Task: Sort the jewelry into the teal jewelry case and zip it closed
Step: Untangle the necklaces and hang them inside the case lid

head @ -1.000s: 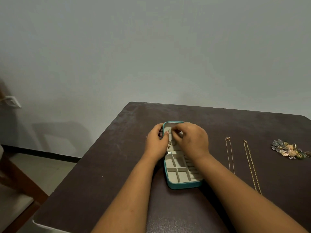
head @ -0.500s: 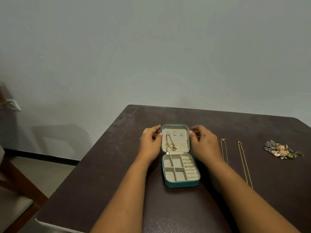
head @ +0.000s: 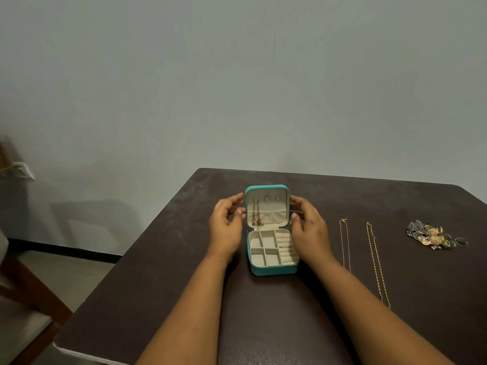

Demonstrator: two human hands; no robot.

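- A teal jewelry case [head: 274, 270] stands open on a dark desk [head: 163, 280], directly between the two hands; its lid [head: 266, 188] is raised upright at the far side, and its cream tray of small compartments and ring rolls faces up
- The left hand [head: 226, 227] sits just beside the left edge of the lid, fingers loosely curved toward it; whether the fingertips touch the lid cannot be told, and the hand grasps nothing that shows
- The right hand [head: 307, 229] sits just beside the right edge of the lid and tray, fingers relaxed and spread; contact with the case cannot be told, and nothing is held
- A gold chain [head: 256, 214] hangs inside the lid, nearer the left hand, its bunched end lying at the lid's pocket
- To the outer side of the right hand, a thin necklace [head: 345, 243] lies straight on the desk; beyond it lies a thicker gold necklace [head: 375, 262], the two apart and roughly parallel
- Farther out still, well apart from the right hand, lies a heap of mixed jewelry [head: 429, 234]; a small ring [head: 461, 241] lies just beside the heap
- Both forearms reach in from the near edge of the desk; a plain grey wall [head: 237, 88] rises behind it
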